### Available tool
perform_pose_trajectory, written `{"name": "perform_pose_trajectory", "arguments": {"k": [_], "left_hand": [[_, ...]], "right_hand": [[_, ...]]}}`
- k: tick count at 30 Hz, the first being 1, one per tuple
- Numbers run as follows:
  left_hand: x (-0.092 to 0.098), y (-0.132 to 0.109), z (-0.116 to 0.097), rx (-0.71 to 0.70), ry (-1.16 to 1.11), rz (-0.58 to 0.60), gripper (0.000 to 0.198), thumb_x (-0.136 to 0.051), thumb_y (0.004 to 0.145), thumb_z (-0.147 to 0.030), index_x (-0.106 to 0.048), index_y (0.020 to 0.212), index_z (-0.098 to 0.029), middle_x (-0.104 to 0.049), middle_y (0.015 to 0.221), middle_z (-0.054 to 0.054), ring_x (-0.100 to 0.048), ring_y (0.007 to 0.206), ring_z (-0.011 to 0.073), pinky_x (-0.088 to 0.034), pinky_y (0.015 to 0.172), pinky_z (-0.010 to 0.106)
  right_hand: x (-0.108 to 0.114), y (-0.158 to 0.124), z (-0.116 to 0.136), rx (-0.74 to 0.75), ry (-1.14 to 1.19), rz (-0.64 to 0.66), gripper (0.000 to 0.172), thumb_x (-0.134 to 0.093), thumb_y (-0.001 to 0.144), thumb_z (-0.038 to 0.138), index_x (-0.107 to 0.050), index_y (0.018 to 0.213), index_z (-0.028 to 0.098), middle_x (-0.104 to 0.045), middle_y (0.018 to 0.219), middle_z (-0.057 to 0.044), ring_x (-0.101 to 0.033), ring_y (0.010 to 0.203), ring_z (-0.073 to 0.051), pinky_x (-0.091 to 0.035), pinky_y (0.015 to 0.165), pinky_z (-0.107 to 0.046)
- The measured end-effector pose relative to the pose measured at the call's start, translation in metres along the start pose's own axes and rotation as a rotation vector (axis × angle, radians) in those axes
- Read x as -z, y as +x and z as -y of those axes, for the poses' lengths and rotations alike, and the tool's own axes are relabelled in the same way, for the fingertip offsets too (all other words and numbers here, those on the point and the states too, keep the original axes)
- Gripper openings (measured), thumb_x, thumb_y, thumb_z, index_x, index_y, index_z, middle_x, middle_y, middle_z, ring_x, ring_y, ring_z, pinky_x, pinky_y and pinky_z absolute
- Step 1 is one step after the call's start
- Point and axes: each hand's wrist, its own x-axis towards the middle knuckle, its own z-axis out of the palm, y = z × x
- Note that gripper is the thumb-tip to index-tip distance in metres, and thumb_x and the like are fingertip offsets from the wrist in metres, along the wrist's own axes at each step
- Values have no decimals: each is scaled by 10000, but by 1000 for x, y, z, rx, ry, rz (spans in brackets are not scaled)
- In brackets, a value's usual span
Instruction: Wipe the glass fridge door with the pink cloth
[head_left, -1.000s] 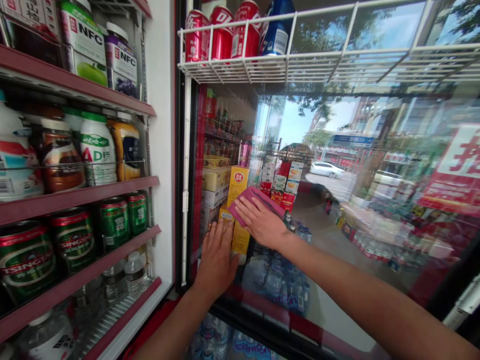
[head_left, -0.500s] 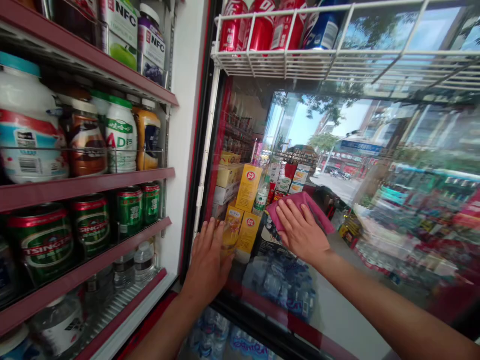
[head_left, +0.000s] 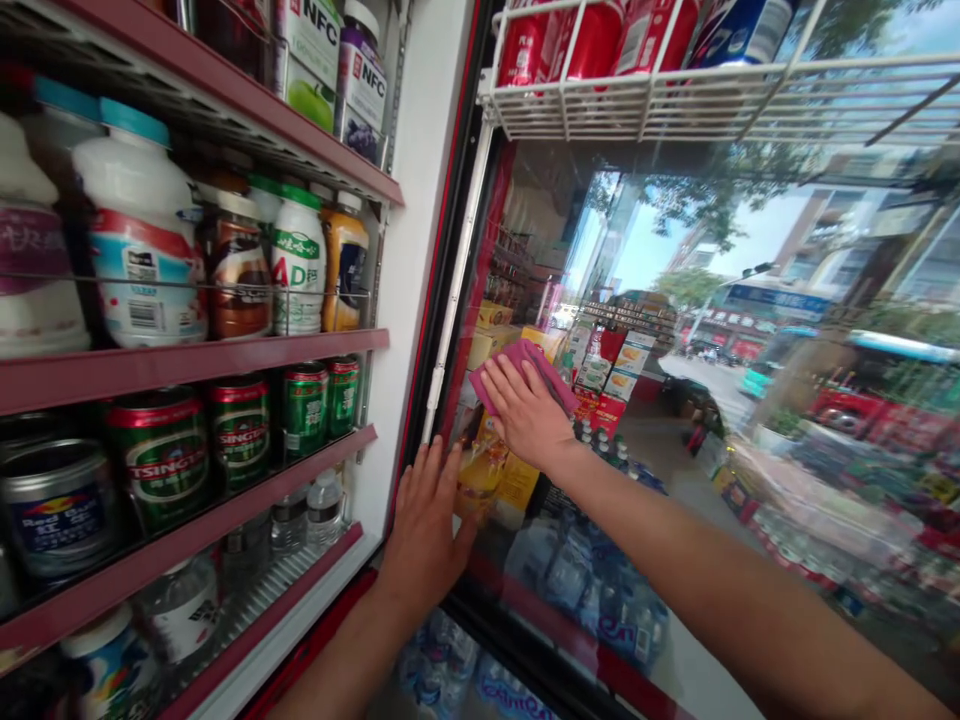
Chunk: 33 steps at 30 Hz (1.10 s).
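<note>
The glass pane (head_left: pixel 697 330) blocks any forward reach; bare pane stretches right of the right hand (head_left: pixel 527 412), below the wire rack (head_left: pixel 637 105).

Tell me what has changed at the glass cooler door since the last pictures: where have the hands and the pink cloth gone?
The right hand, flat on the pink cloth, went rightward across the glass cooler door, then came back left toward the white vertical strip. Nothing was let go. The left hand stayed open and flat on the glass, and the green Tsingtao cans stayed shelved.
</note>
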Motion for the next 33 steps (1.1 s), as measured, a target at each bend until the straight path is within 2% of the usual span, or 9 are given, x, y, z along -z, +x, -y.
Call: {"name": "perform_pose_trajectory", "arguments": {"k": [4,7,10,14,18,21,24,29,33], "left_hand": [[3,-4,5,18,38,26,903,-611,980,-266,-131,1745,-265,-208,1820,171,-213,1680,397,-340,1297,691],[5,-9,7,34,53,43,908,-614,977,-274,-130,1745,-258,-181,1828,163,-197,1685,389,-328,1310,675],[5,-15,9,53,63,54,898,-616,974,-264,-152,1743,-250,-175,1828,170,-186,1688,388,-324,1312,676],[5,-27,14,74,72,80,896,-611,967,-238,-158,1740,-243,-188,1823,182,-183,1686,393,-324,1307,690],[8,-36,21,91,84,104,905,-598,955,-201,-151,1739,-263,-209,1820,172,-189,1684,393,-336,1298,695],[12,-37,23,93,96,95,883,-593,960,-203,-172,1734,-263,-206,1822,167,-193,1685,385,-331,1305,686],[14,-35,22,84,106,78,872,-598,965,-222,-184,1732,-247,-197,1823,171,-187,1687,383,-324,1309,684],[14,-27,15,72,92,85,837,-587,986,-257,-205,1729,-216,-194,1821,188,-156,1693,384,-312,1314,679],[13,-18,8,61,75,53,847,-600,990,-289,-196,1731,-216,-179,1824,187,-163,1691,395,-320,1310,681]], "right_hand": [[-17,33,16,30,4,-23,797,-546,1011,298,-251,1695,16,-213,1812,-184,-135,1704,-345,-122,1406,-591],[-36,39,33,56,-45,-29,788,-549,1010,302,-273,1684,2,-226,1810,-184,-154,1700,-347,-138,1405,-577],[-64,23,59,122,-137,12,775,-560,1018,323,-299,1681,20,-242,1810,-178,-175,1696,-338,-159,1406,-543],[-103,-20,96,277,-185,68,726,-611,989,410,-461,1632,108,-338,1785,-151,-230,1684,-323,-175,1403,-505],[-120,-44,112,334,-175,80,706,-587,997,483,-514,1604,129,-427,1746,-126,-330,1649,-296,-217,1392,-467],[-115,-38,102,343,-170,67,696,-572,1010,467,-497,1615,132,-413,1754,-120,-306,1660,-272,-204,1393,-446],[-99,-18,81,299,-172,45,704,-558,1023,424,-450,1638,99,-363,1772,-152,-262,1676,-290,-188,1397,-469],[-57,21,43,164,-146,15,796,-550,1031,407,-307,1674,6,-256,1801,-190,-200,1692,-325,-174,1404,-530],[-25,22,22,79,-106,18,821,-568,1029,392,-272,1678,-15,-228,1806,-179,-180,1697,-326,-156,1410,-535]]}}
